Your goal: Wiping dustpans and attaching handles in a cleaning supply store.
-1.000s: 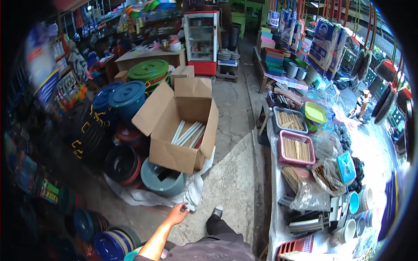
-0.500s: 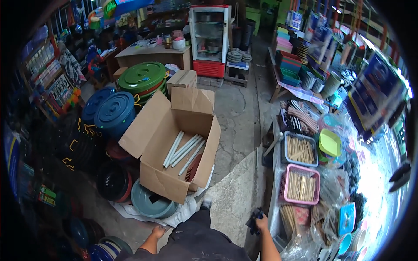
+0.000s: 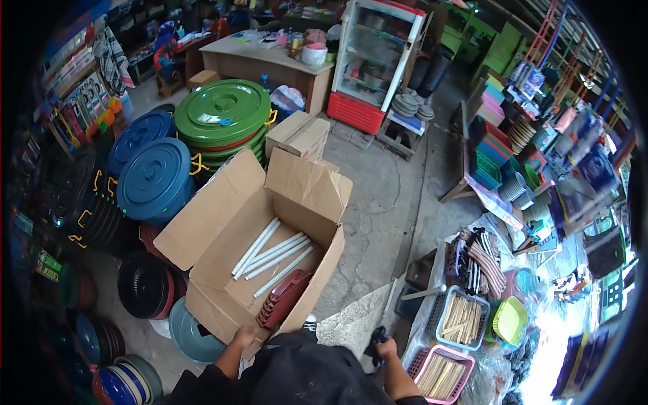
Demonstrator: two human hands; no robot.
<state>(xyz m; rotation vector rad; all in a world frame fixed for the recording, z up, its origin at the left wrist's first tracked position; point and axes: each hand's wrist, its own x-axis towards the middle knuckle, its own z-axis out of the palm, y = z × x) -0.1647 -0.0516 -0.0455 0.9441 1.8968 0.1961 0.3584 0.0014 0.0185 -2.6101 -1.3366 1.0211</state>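
An open cardboard box (image 3: 223, 253) stands in front of me with its flaps spread. Several pale rods (image 3: 270, 253) lie inside it, beside a stack of reddish-brown plastic pieces (image 3: 283, 298). At the box's near edge, my left hand (image 3: 244, 335) is closed on the cardboard. My right hand (image 3: 386, 349) is closed around a dark object (image 3: 375, 343) whose kind I cannot make out; it hangs low beside the table on the right.
Lidded tubs, blue (image 3: 154, 179) and green (image 3: 223, 111), stand left of the box. A grey basin (image 3: 192, 331) sits by its near left corner. On the right are a blue basket (image 3: 439, 331) and a pink basket (image 3: 469, 368) of sticks. A glass cabinet (image 3: 354, 115) stands ahead.
My left hand has moved up to the box's near edge. The right hand still holds the dark object. My view has turned and come closer to the box.
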